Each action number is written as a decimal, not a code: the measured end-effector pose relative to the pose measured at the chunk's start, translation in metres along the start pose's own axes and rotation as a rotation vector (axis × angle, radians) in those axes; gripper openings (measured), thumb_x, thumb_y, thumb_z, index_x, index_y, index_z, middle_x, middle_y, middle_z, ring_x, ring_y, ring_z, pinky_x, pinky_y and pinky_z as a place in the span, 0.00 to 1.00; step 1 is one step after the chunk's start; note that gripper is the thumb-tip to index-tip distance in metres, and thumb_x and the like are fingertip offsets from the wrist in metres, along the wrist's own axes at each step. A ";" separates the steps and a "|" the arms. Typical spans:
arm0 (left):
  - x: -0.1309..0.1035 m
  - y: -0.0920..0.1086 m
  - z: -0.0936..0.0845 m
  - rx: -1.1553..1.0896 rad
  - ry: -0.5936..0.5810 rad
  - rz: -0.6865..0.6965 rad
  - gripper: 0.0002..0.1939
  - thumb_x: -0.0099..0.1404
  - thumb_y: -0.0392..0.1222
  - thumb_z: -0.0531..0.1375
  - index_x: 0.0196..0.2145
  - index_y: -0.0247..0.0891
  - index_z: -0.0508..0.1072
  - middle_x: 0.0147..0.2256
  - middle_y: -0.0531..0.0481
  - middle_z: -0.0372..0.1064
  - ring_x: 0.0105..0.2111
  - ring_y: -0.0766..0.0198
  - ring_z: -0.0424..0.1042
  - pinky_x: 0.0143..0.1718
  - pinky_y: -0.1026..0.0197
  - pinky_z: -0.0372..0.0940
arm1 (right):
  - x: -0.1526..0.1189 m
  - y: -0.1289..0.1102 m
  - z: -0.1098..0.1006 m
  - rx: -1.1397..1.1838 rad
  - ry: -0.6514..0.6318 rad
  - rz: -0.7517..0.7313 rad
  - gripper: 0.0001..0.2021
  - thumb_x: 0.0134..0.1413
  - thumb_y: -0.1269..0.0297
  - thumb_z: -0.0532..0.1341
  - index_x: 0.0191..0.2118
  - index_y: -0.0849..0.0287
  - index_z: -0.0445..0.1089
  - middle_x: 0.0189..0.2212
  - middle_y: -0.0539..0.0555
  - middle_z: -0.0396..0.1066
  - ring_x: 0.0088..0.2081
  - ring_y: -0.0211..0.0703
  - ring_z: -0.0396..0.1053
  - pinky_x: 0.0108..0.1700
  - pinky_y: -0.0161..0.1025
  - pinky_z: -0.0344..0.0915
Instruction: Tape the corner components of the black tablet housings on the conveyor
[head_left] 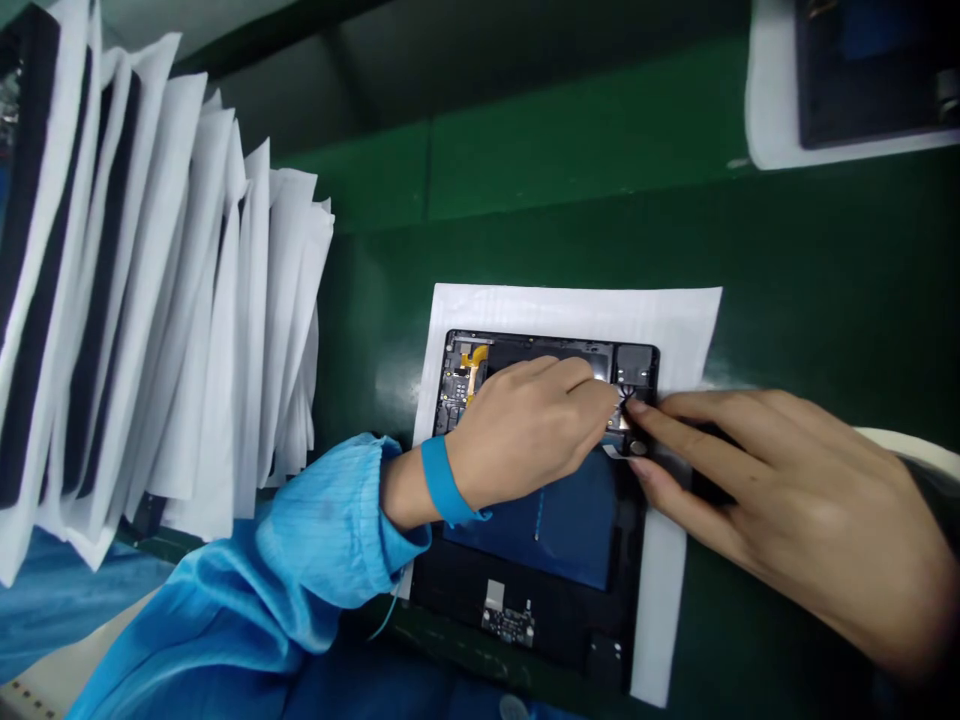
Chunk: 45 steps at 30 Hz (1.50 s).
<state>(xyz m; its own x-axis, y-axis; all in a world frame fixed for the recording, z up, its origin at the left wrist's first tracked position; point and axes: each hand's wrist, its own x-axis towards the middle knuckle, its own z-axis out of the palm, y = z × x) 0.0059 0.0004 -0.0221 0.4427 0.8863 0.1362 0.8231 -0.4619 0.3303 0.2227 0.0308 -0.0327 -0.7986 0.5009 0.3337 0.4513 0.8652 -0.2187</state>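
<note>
On the green tabletop [787,280], atop a white sheet [660,590], near the person's body: an opened black tablet-like device [517,580], inner side up, lying slightly askew. Within its shell, a dark blue panel [570,520] across the middle, an orange ribbon [475,365] towards the far left corner, a small circuit board [510,622] along the near edge.

Reaching across from the near left, the left hand [534,425], knuckles up, fingers curled towards the far right corner of the device. Fingertips turned away and hidden; cannot tell whether pinched on something or merely pressing. Around that wrist, a blue wristband [448,482], just beyond the gathered cuff of a light blue sleeve [330,530].

Coming in from the opposite side, the right hand [795,490], index and thumb a narrow gap apart, tips at the device's right edge, just beside the left fingers. Nothing seen clasped between them.

Step in hand, as a judgement: close two-handed finger work on a small part at that corner. Fitting or loosening, cannot tell from here. Seems to call next for a light, exact touch, with the device kept steady on its sheet and nearby wiring spared any tug.

Off to the left, an upright row of white sheets [187,280] with dark slabs between; at the far right, another dark device [885,90] on white backing.
</note>
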 end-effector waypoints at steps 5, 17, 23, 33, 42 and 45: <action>0.000 0.000 0.002 0.008 0.000 0.003 0.13 0.75 0.37 0.52 0.36 0.35 0.74 0.33 0.49 0.69 0.33 0.60 0.68 0.37 0.58 0.65 | 0.003 -0.001 -0.001 -0.061 -0.005 -0.018 0.12 0.62 0.64 0.63 0.48 0.64 0.71 0.40 0.58 0.74 0.38 0.48 0.70 0.41 0.45 0.66; 0.000 -0.001 0.001 -0.020 -0.063 -0.003 0.11 0.75 0.37 0.53 0.39 0.35 0.74 0.35 0.48 0.69 0.38 0.60 0.70 0.40 0.58 0.66 | 0.000 -0.003 -0.002 -0.073 0.029 -0.030 0.19 0.59 0.67 0.65 0.55 0.64 0.68 0.40 0.59 0.74 0.37 0.50 0.69 0.40 0.44 0.67; 0.001 -0.001 0.000 -0.019 -0.077 0.018 0.11 0.75 0.35 0.52 0.38 0.34 0.73 0.35 0.47 0.69 0.39 0.59 0.71 0.41 0.58 0.67 | -0.001 -0.002 0.001 -0.083 0.015 -0.010 0.22 0.59 0.67 0.65 0.58 0.64 0.67 0.40 0.59 0.74 0.36 0.49 0.68 0.36 0.44 0.65; 0.002 -0.004 0.000 -0.048 -0.083 0.021 0.09 0.74 0.35 0.55 0.37 0.35 0.73 0.34 0.48 0.69 0.39 0.59 0.72 0.40 0.59 0.66 | 0.004 -0.011 -0.006 -0.277 -0.080 -0.058 0.18 0.63 0.61 0.62 0.54 0.67 0.70 0.38 0.59 0.73 0.35 0.49 0.65 0.34 0.44 0.61; 0.002 -0.006 0.002 -0.057 -0.070 0.033 0.09 0.74 0.36 0.55 0.37 0.33 0.74 0.35 0.47 0.70 0.39 0.59 0.72 0.40 0.59 0.65 | 0.003 -0.016 -0.005 -0.282 -0.083 -0.029 0.14 0.64 0.62 0.60 0.52 0.62 0.70 0.38 0.58 0.73 0.37 0.50 0.69 0.35 0.44 0.65; 0.002 -0.007 0.002 -0.068 -0.065 0.027 0.09 0.74 0.36 0.55 0.38 0.33 0.74 0.35 0.47 0.70 0.39 0.59 0.72 0.40 0.59 0.65 | 0.004 -0.015 -0.004 -0.163 -0.003 0.034 0.13 0.63 0.64 0.62 0.52 0.60 0.70 0.39 0.55 0.75 0.37 0.46 0.72 0.35 0.41 0.66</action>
<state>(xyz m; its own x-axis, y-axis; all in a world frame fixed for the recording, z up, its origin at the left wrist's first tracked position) 0.0017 0.0051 -0.0260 0.4881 0.8686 0.0854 0.7858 -0.4799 0.3902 0.2147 0.0196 -0.0241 -0.7826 0.5305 0.3257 0.5369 0.8400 -0.0781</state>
